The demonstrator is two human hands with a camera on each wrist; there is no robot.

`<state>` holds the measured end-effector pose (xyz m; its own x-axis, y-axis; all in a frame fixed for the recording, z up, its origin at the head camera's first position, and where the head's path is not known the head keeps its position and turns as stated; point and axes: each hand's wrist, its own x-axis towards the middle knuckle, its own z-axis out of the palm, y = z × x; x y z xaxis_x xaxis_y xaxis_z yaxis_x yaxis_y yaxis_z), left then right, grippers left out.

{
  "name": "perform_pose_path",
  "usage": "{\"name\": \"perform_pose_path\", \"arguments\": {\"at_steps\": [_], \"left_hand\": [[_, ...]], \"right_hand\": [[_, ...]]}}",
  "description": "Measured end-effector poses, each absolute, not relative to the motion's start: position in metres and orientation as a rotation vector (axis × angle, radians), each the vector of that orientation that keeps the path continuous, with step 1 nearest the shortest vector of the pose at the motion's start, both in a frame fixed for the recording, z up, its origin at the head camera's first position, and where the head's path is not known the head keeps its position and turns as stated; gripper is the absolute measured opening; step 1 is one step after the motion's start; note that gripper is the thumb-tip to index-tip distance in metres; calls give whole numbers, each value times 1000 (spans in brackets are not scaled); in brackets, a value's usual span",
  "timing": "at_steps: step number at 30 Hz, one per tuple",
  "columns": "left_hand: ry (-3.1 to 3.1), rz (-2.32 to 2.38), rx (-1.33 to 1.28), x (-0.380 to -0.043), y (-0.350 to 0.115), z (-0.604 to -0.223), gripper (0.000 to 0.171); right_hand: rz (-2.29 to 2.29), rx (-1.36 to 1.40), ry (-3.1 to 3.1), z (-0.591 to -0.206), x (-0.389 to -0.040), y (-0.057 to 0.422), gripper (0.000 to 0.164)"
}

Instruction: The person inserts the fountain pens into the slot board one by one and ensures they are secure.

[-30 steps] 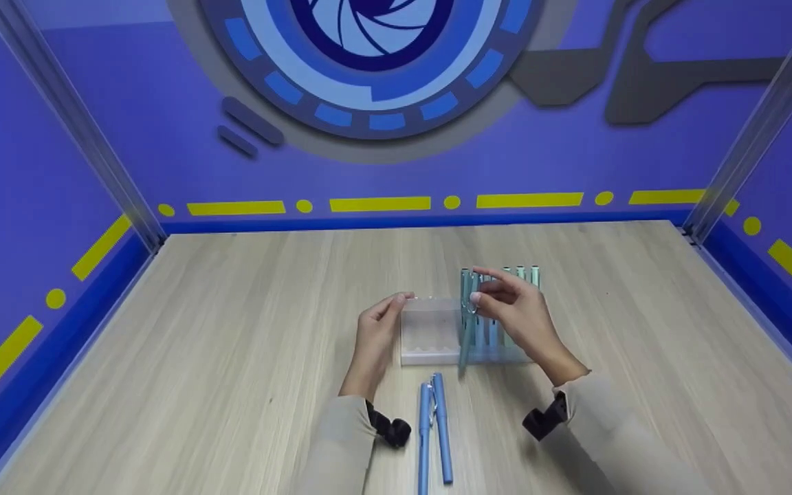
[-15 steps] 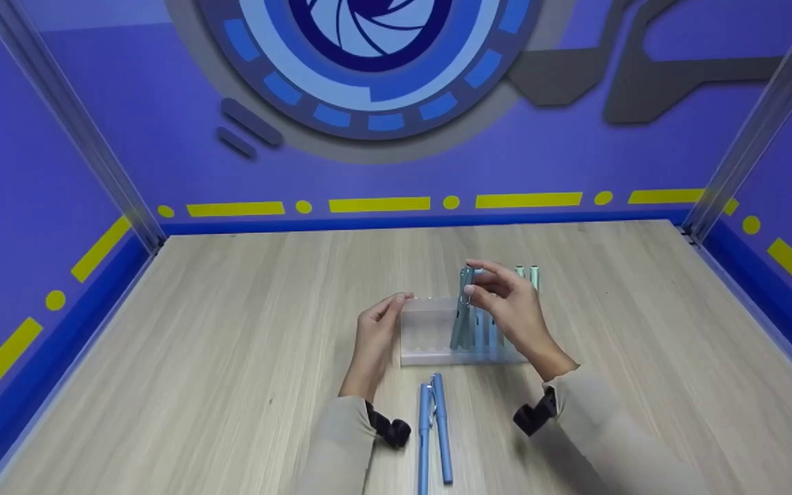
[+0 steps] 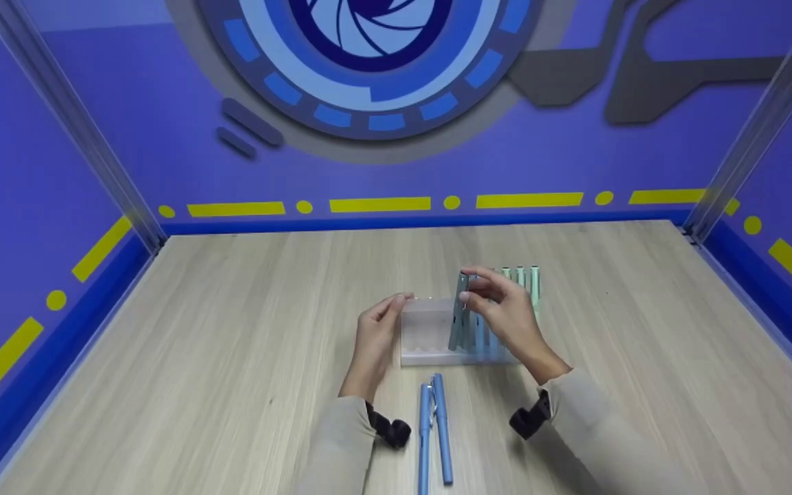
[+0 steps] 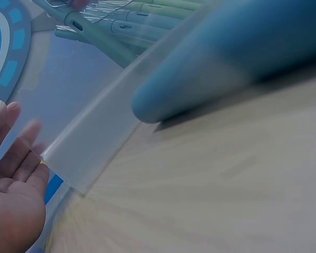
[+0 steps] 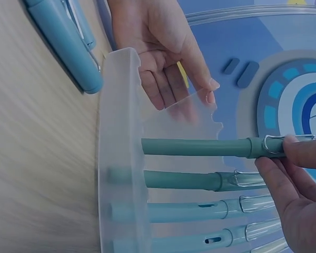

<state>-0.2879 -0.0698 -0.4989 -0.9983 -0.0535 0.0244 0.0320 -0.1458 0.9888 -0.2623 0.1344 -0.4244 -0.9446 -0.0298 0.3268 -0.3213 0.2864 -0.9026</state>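
The frosted plastic pen stand (image 3: 427, 333) is upright on the table, with several green and blue pens (image 5: 189, 212) in its right part. My left hand (image 3: 374, 333) pinches its upper left corner, the thumb at one side of the clear panel (image 5: 192, 124) and the fingers behind it. My right hand (image 3: 511, 320) holds a dark green clip pen (image 5: 200, 147) near its capped top between thumb and fingers. That pen leans slightly, its lower end at the stand's front ledge (image 5: 118, 132), beside another dark green pen (image 5: 184, 180).
Two blue pens (image 3: 443, 430) lie side by side on the wooden table (image 3: 231, 357), in front of the stand. One blue pen (image 4: 216, 74) looms close in the left wrist view. Blue-purple walls (image 3: 107, 137) enclose the table's back and sides.
My right hand has shifted slightly left. The dark green pen's lower end has gone from in front of the stand into it, left of its neighbour. My left hand stays put.
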Motion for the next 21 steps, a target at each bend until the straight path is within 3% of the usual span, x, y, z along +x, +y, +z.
{"name": "perform_pose_path", "arguments": {"at_steps": [10, 21], "left_hand": [[-2031, -2347, 16, -272, -71, -474, 30], [-2064, -2337, 47, -273, -71, -473, 29]], "right_hand": [[1668, 301, -2367, -429, -262, 131, 38], [1528, 324, -2471, -428, -264, 130, 37]]}}
